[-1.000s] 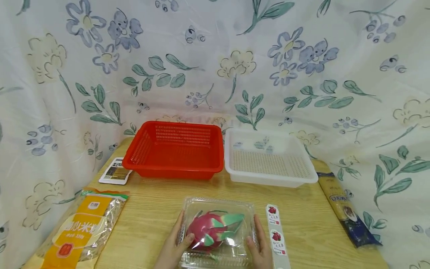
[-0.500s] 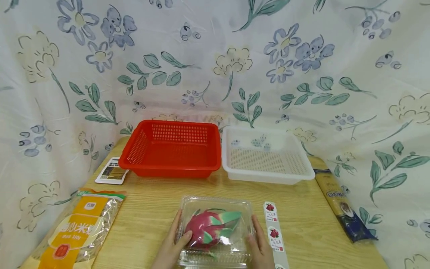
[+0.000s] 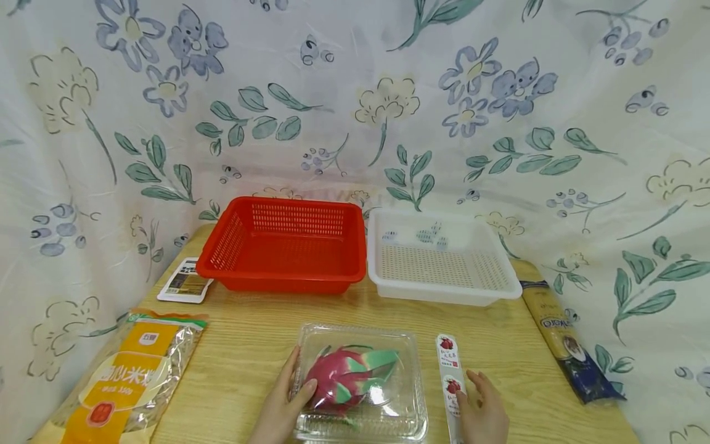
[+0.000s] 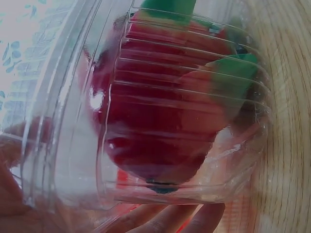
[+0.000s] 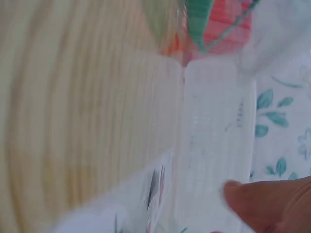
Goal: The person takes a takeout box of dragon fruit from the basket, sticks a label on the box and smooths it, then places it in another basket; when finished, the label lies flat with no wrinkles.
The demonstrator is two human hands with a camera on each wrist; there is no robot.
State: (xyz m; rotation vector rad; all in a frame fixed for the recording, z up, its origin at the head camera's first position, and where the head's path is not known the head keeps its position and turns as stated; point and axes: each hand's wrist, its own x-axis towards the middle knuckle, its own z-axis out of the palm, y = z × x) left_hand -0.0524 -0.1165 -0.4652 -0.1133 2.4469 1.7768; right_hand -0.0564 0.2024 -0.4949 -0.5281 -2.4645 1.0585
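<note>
A clear plastic clamshell box (image 3: 396, 401) with its lid down lies on the table in front of me. Inside is a pink dragon fruit (image 3: 338, 376) with green scales. My left hand (image 3: 284, 401) grips the box's left side, thumb on the lid and fingers along the wall; the left wrist view shows the dragon fruit (image 4: 160, 111) close through the ribbed wall. To the right of the box lies a strip of stickers (image 3: 452, 364) printed with dragon fruit. My right hand (image 3: 484, 407) is over the strip's right edge, thumb and fingers apart, overlapping the second sticker.
A red basket (image 3: 288, 285) and a white basket (image 3: 438, 294) stand side by side at the back. A bag with an orange label (image 3: 122, 382) lies at left, a white packet (image 3: 185, 282) behind it. A gold and blue packet (image 3: 571, 345) lies along the right edge. A floral curtain (image 3: 344, 123) hangs behind.
My right hand has let go of the box's right side and moved right to the sticker strip. My left hand keeps its grip on the box.
</note>
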